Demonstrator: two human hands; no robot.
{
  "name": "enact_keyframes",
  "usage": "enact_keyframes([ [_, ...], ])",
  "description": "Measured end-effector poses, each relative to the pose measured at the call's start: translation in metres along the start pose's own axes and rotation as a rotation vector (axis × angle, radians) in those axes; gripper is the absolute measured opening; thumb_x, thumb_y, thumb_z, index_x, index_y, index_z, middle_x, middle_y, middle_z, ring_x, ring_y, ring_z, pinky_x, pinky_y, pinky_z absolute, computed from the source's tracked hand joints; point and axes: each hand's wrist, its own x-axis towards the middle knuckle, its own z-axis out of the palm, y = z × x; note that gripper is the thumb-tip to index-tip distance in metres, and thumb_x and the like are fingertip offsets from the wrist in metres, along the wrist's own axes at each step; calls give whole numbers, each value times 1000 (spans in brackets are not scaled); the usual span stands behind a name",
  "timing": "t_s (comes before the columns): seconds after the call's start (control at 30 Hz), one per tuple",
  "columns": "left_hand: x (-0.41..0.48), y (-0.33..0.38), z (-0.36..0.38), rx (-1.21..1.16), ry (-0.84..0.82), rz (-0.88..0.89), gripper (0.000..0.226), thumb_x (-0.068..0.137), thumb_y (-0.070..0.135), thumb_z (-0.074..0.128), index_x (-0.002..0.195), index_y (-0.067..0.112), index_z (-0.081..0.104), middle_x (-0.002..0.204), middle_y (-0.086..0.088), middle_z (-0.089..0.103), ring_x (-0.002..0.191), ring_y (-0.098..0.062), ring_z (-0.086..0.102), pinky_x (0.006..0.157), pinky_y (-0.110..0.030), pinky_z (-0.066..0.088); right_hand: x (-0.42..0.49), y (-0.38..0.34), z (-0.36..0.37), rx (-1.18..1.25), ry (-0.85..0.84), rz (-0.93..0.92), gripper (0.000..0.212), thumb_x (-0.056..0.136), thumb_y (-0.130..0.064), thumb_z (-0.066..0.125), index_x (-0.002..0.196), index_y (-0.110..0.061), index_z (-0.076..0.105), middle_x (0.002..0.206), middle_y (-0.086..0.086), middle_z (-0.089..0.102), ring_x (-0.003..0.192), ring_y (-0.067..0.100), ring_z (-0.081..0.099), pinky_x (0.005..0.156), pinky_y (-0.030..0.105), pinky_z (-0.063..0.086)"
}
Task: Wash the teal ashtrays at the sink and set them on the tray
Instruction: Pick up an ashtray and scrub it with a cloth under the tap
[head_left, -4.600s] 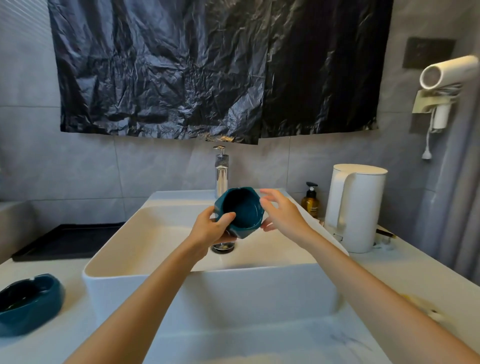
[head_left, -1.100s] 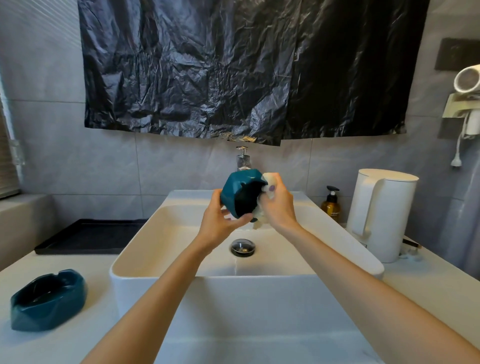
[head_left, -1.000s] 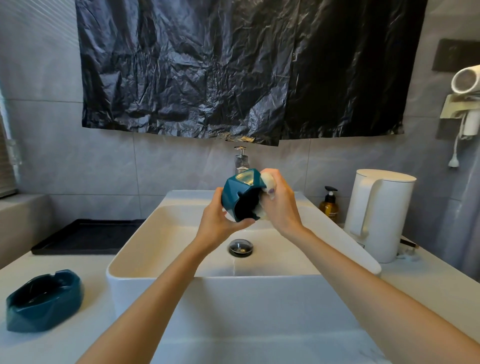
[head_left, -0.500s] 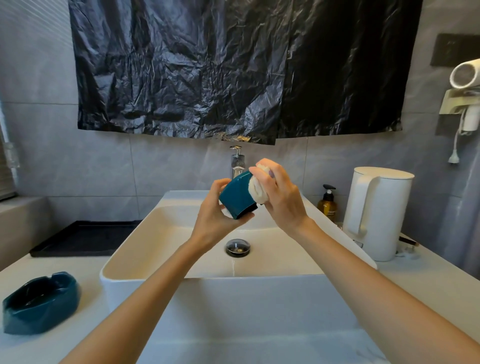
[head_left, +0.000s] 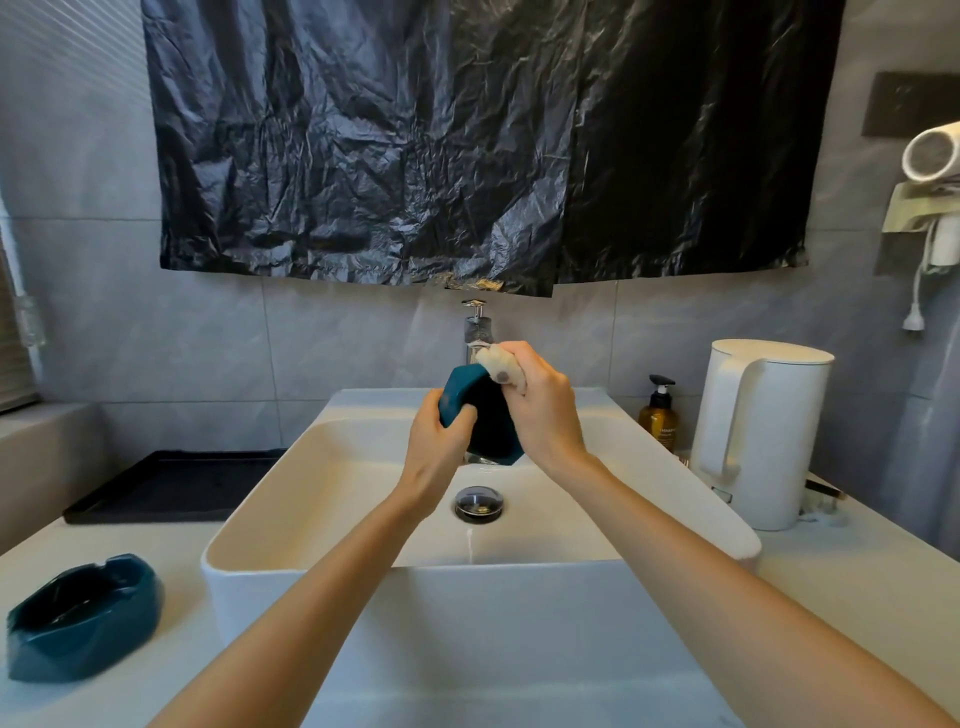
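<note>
Sink (head_left: 519, 613) sitting mid-counter (head_left: 857, 597); faucet (head_left: 477, 332) standing behind basin, drain (head_left: 479, 503) lying in basin floor.

Held ashtray (head_left: 488, 421) hanging above basin, in front of faucet. Left hand (head_left: 434, 447) gripping its left edge, right hand (head_left: 545, 410) pressing cloth (head_left: 501, 366) on its upper right.

Tray (head_left: 171, 483) lying left of sink, toward wall. Second ashtray (head_left: 83, 618) resting on counter, nearer than tray, well apart from it.

Kettle (head_left: 763, 431) standing right of sink, soap bottle (head_left: 658, 415) standing between kettle and sink's back corner.

Plastic sheet (head_left: 467, 140) hanging on wall above faucet, hair dryer (head_left: 932, 156) hanging on wall far right.
</note>
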Motion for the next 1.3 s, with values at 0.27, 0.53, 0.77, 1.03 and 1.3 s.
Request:
enact_keyframes([
  [0.27, 10, -6, -10, -313, 74, -407, 30, 91, 19, 50, 120, 13, 45, 120, -15, 54, 104, -31, 57, 69, -43, 59, -17, -11, 20, 419, -250, 770, 35, 102, -37, 35, 132, -19, 38, 112, 5, 54, 96, 20, 53, 75, 29, 43],
  [0.53, 11, 1, -22, -473, 25, -561, 30, 93, 31, 57, 116, 17, 45, 119, -10, 49, 109, -35, 52, 87, -51, 53, 5, -10, -39, 105, -173, 384, 31, 89, -25, 65, 103, -18, 38, 100, 0, 43, 76, 6, 50, 58, 15, 49],
  [0.77, 10, -3, -16, -320, -102, -502, 46, 86, 59, 50, 112, 21, 52, 104, -6, 60, 105, -31, 58, 81, -47, 57, 9, -23, -22, -286, -150, 17, 23, 79, -28, 77, 96, -15, 71, 98, 1, 43, 89, 18, 50, 66, 28, 48],
  [1.03, 12, -5, -15, -223, -44, -484, 38, 94, 45, 50, 118, 16, 49, 113, -10, 58, 101, -29, 60, 72, -42, 59, -2, -19, -1, -491, -582, -133, 23, 89, -22, 57, 109, -23, 68, 111, 2, 64, 99, 23, 60, 81, 32, 52],
  [1.3, 11, -8, -16, -162, -106, -404, 29, 98, 37, 45, 119, 17, 44, 112, -11, 56, 100, -27, 59, 76, -42, 58, -5, -23, -1, -338, -762, -56, 32, 98, -12, 38, 121, -10, 60, 114, 11, 61, 105, 28, 56, 88, 37, 45],
])
